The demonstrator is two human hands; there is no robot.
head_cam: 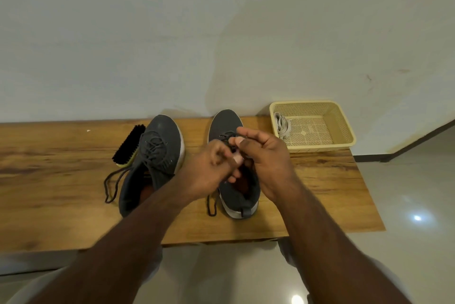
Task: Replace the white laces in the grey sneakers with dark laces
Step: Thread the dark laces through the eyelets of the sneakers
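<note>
The person's two forearms were bare to the bottom of the view, no sleeves, watch or rings showing on the left hand (211, 168) or right hand (267, 156).

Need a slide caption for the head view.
Both hands lace the right grey sneaker dark; white laces lie in basket.

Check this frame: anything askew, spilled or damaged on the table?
Nothing spilled or visibly damaged. The left sneaker sits askew, angled against the shoe brush, its dark lace ends trailing loose on the table. White laces lie in the basket. Both hands, left hand and right hand, work the right sneaker.
</note>
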